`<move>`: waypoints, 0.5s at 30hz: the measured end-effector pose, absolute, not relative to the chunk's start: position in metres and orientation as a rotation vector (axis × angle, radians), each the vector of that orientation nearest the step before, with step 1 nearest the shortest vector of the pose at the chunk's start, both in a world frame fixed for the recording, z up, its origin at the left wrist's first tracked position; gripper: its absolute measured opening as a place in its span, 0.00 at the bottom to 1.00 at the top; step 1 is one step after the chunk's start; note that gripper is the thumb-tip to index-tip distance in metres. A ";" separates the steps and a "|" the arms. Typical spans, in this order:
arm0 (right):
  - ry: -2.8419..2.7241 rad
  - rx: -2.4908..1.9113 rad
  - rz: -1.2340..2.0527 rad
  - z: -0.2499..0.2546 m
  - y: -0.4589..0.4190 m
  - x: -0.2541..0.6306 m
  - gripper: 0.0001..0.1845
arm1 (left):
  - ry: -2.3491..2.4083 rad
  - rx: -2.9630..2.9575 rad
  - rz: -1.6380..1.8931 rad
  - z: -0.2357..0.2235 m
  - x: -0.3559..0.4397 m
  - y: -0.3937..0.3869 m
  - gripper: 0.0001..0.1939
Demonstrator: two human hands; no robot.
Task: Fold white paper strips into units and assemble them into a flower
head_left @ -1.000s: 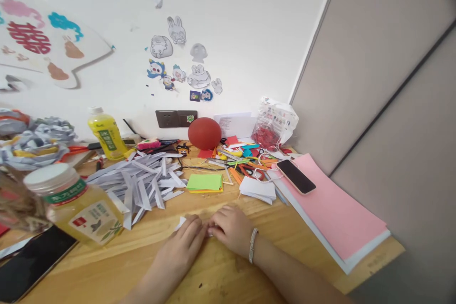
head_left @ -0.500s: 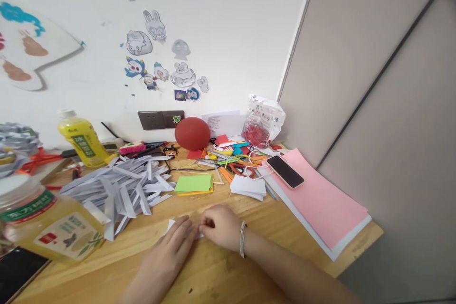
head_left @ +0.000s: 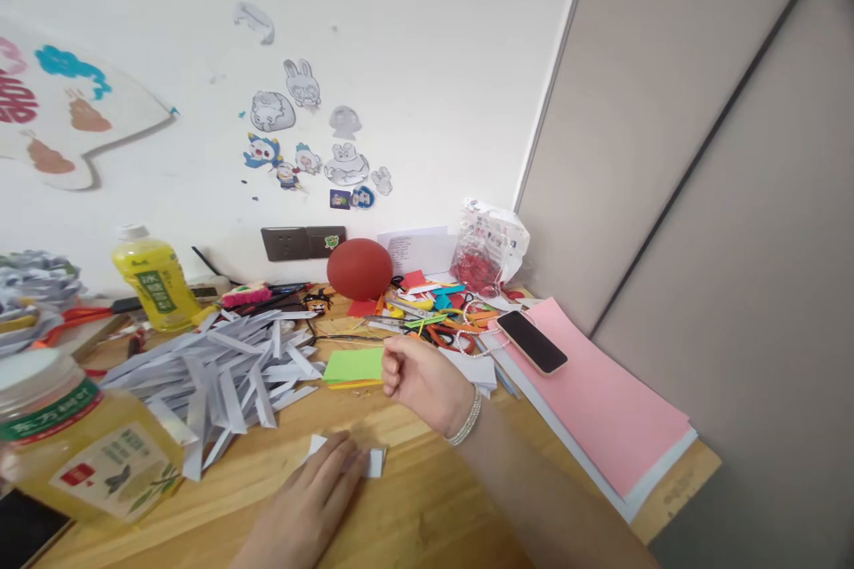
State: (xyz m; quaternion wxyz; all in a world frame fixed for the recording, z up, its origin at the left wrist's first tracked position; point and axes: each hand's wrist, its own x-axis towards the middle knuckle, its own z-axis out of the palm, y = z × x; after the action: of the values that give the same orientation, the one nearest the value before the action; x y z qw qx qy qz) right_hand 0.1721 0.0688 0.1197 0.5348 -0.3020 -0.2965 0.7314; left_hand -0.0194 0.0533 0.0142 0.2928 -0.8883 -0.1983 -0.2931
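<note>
My left hand (head_left: 318,491) lies flat, fingers stretched, on a small folded white paper (head_left: 374,461) on the wooden table (head_left: 414,516). My right hand (head_left: 422,382) is raised above the table in a loose fist with a bead bracelet on the wrist; nothing shows in it. It hovers near a stack of green paper (head_left: 355,365) and a small stack of white sheets (head_left: 479,368). A heap of folded white paper strips (head_left: 227,363) lies to the left.
A tea bottle (head_left: 73,436) stands at front left, a yellow bottle (head_left: 156,279) at the back. A red ball (head_left: 359,268), scissors and coloured scraps (head_left: 440,311) lie near the wall. A phone (head_left: 532,341) rests on pink paper (head_left: 600,400) at right.
My right hand has lifted off the folded paper and risen toward the green stack, closing into a fist. My left hand stays pressed on the paper. The view tilted slightly.
</note>
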 end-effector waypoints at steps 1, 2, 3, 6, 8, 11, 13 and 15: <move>-0.664 -0.720 1.754 0.122 0.070 0.172 0.09 | -0.516 -2.365 -0.774 0.016 -0.019 0.053 0.20; -0.626 -0.731 1.765 0.123 0.072 0.173 0.08 | -0.514 -2.365 -0.771 0.017 -0.019 0.052 0.19; -0.597 -0.745 1.779 0.123 0.073 0.173 0.07 | -0.516 -2.363 -0.780 0.018 -0.019 0.051 0.19; -0.579 -0.796 1.800 0.117 0.074 0.174 0.08 | -0.557 -2.369 -0.814 0.019 -0.020 0.048 0.19; -0.670 -0.821 1.741 0.107 0.073 0.174 0.09 | -0.585 -2.405 -0.809 0.018 -0.020 0.046 0.18; -1.022 -0.897 1.491 0.087 0.066 0.176 0.09 | -0.649 -2.483 -0.819 0.015 -0.020 0.044 0.17; -1.403 -0.989 1.354 0.071 0.060 0.179 0.06 | -0.760 -2.591 -0.803 0.015 -0.019 0.043 0.17; -1.854 -1.045 1.092 0.054 0.055 0.184 0.06 | -0.844 -2.715 -0.767 0.017 -0.017 0.042 0.17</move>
State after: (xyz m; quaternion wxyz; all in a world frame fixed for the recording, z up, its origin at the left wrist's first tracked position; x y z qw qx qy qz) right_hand 0.1840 0.0553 0.0542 0.3661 -0.4065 -0.7212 0.4250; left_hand -0.0175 0.0422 0.0170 0.0983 -0.9174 -0.2853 -0.2593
